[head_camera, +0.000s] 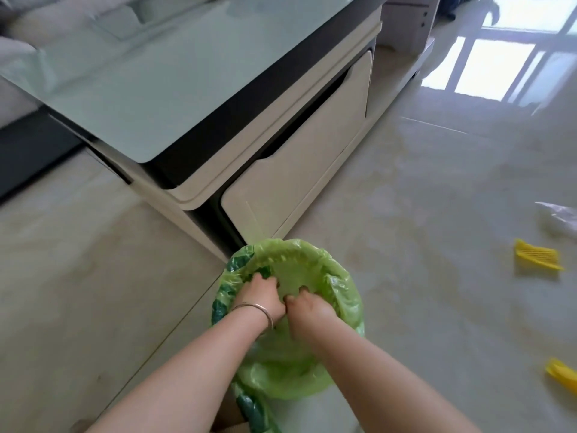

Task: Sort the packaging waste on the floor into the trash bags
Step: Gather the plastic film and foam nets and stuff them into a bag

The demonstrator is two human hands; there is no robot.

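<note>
On the floor by the coffee table (193, 98) corner: light green trash bag (312, 270), mouth spread wide. Left grip (259, 296) and right grip (307, 309) both inside, fingers curled into the film. Yellow packaging scraps (537, 259) lie well right.

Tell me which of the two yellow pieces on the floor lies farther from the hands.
The upper yellow piece, the ribbed one just below the clear plastic wrap; the other yellow piece sits lower, at the frame's right edge.
</note>
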